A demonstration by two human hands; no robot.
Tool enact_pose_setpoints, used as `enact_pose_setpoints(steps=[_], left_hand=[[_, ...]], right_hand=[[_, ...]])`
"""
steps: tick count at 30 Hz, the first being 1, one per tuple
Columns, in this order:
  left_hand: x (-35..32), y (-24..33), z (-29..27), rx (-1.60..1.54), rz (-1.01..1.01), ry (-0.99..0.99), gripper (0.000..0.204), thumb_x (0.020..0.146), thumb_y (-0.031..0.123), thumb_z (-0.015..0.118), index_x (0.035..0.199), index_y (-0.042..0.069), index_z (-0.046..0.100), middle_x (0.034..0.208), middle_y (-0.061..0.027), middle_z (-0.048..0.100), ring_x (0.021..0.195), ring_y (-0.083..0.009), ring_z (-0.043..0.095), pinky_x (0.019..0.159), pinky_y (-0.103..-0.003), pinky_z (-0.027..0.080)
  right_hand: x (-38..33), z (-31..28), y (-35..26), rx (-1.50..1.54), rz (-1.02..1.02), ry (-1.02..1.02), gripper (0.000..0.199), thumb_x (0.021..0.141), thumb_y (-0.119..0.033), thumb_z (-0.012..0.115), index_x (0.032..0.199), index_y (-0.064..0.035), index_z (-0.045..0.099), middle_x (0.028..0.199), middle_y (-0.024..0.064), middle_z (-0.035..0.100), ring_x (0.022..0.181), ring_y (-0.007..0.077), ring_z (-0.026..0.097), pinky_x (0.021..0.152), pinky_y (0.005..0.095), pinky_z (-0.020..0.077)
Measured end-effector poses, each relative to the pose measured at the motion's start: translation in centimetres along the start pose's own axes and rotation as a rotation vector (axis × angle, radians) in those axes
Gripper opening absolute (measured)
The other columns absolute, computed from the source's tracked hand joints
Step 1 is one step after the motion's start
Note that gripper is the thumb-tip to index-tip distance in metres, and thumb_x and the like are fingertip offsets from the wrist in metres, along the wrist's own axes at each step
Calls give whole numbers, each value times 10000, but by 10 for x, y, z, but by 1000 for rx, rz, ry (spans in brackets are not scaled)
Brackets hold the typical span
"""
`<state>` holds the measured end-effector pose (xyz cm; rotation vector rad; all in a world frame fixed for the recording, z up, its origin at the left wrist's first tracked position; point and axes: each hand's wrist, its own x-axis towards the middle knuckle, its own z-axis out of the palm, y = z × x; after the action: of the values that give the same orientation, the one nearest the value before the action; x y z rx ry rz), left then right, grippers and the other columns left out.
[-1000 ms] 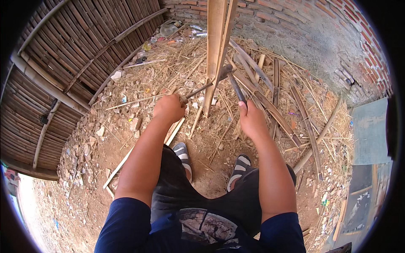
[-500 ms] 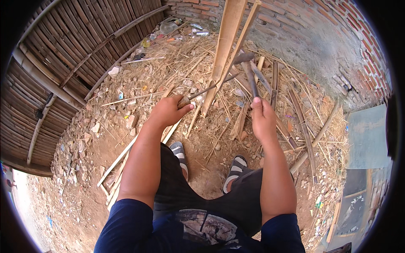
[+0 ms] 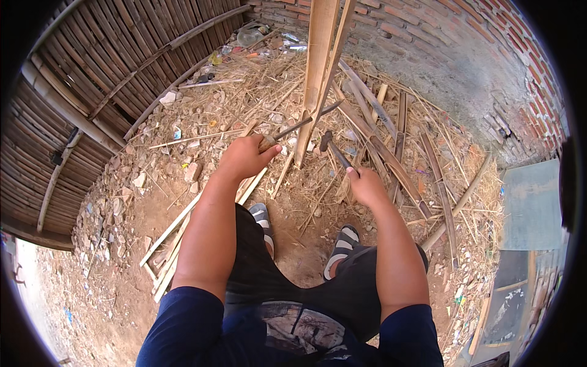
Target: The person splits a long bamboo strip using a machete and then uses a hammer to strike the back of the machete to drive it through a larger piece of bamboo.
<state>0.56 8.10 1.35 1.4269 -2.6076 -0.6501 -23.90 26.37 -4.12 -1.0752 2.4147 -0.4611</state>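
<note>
My left hand (image 3: 244,159) is closed around the wooden handle of a long-bladed knife (image 3: 294,127). The blade runs across a tall upright bamboo pole (image 3: 318,64), which is split lengthwise, and its tip shows on the far side. The two halves of the pole stand apart above the blade and come together near the bottom, by the ground. My right hand (image 3: 369,186) grips a hammer (image 3: 338,153) by its handle. The hammer's head is low, just right of the pole and below the knife's tip.
Split bamboo pieces (image 3: 400,165) lie right of the pole. Pale strips (image 3: 168,254) lie left of my feet. Straw, stones and litter cover the ground. A bamboo-slat wall (image 3: 116,67) stands at left, a brick wall (image 3: 440,55) behind and right, with grey-green panels (image 3: 531,205) against it.
My right hand has swung the hammer down and left, from above the knife's tip to below it. The bamboo pole's upper part has tilted slightly left. My left hand keeps its grip.
</note>
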Motion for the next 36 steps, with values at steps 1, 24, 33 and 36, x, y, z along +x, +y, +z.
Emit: enact_pose_setpoints(steps=[1,24,33,36], left_hand=[[-2,1,0,10,-11,-2,602,916,628,622,994,35,700,934,-205,724,955,-387,696,843,-494,537],[3,-21,6,-16,-35,74,589,897,615,630,1016,45,712,898,-215,719,917,-391,699,819,-486,538],[5,-19,7,-47,-1,35,580,895,605,638,1010,42,719,892,-219,719,902,-404,696,818,-491,535],[4,-23,8,-27,-18,37,591,893,614,637,986,36,716,880,-217,715,896,-403,694,811,-489,532]], right_hand=[[-3,-2,-1,-5,-6,10,486,1066,-419,418,1034,9,647,920,242,690,919,441,665,827,537,498],[28,35,33,-316,-27,-297,531,1057,-450,421,1128,16,665,1016,270,690,1000,460,655,888,537,507],[-20,-52,-23,667,-231,510,439,1072,-411,468,1029,8,593,790,194,664,746,431,644,679,478,486],[-16,-35,-33,659,-320,540,385,1080,-376,458,1035,-12,574,760,211,639,705,429,631,644,473,475]])
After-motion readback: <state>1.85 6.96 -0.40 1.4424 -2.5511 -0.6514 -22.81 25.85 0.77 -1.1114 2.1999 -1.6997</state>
